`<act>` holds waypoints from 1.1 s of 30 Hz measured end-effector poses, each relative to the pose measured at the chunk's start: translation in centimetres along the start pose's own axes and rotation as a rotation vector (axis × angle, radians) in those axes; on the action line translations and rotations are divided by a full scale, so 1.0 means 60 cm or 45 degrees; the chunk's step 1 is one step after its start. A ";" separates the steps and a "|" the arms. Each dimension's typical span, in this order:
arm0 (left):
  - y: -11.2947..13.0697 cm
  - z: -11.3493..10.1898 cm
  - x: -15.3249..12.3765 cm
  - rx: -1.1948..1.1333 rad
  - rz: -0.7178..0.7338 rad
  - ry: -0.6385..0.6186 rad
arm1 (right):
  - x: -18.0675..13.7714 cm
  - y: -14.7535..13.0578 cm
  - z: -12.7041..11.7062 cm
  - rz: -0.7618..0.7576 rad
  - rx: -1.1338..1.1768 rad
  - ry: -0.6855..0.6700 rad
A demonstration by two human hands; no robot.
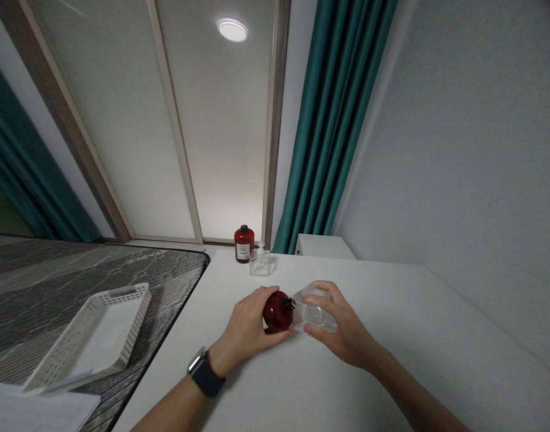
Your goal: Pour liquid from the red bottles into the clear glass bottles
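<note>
My left hand (252,324) is wrapped round a dark red bottle (275,312), which is tilted so its black neck points right. In my right hand (340,324) is a clear transparent bottle (313,313), gripped between thumb and fingers just right of the red one. The red bottle's neck meets or nearly meets the clear bottle's left end; whether they touch I cannot tell. Farther back on the white table (369,372) stands another red bottle (244,245) with a black cap and white label. Beside it is a clear pump bottle (260,261).
To the left, a white perforated basket (137,324) rests on a dark grey patterned surface (167,273), with white paper (41,408) near it. Behind the table are a white cabinet (324,246), a green curtain (333,120) and sliding door panels (225,132). A grey wall (473,150) bounds the right side.
</note>
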State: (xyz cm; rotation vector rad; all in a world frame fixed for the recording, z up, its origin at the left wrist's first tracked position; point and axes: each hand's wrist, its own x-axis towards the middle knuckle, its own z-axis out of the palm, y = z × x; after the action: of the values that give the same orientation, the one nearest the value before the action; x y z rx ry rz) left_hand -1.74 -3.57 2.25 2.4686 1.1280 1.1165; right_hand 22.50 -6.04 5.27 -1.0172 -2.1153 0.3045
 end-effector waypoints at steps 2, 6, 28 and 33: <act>0.000 0.000 0.000 -0.004 -0.007 0.002 | 0.001 -0.001 -0.001 0.009 -0.004 -0.010; 0.000 0.000 0.000 -0.019 -0.018 0.003 | 0.005 -0.003 -0.003 0.012 -0.007 -0.023; 0.000 0.001 -0.001 -0.028 -0.056 0.024 | 0.021 -0.012 -0.014 0.003 -0.021 -0.093; 0.000 0.001 0.000 -0.028 -0.056 0.037 | 0.022 -0.010 -0.015 0.008 -0.019 -0.116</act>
State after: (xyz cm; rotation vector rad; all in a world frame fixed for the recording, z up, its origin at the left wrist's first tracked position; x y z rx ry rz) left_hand -1.69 -3.57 2.21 2.4069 1.1662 1.1495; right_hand 22.25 -5.56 6.88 -1.0367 -2.1991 0.3448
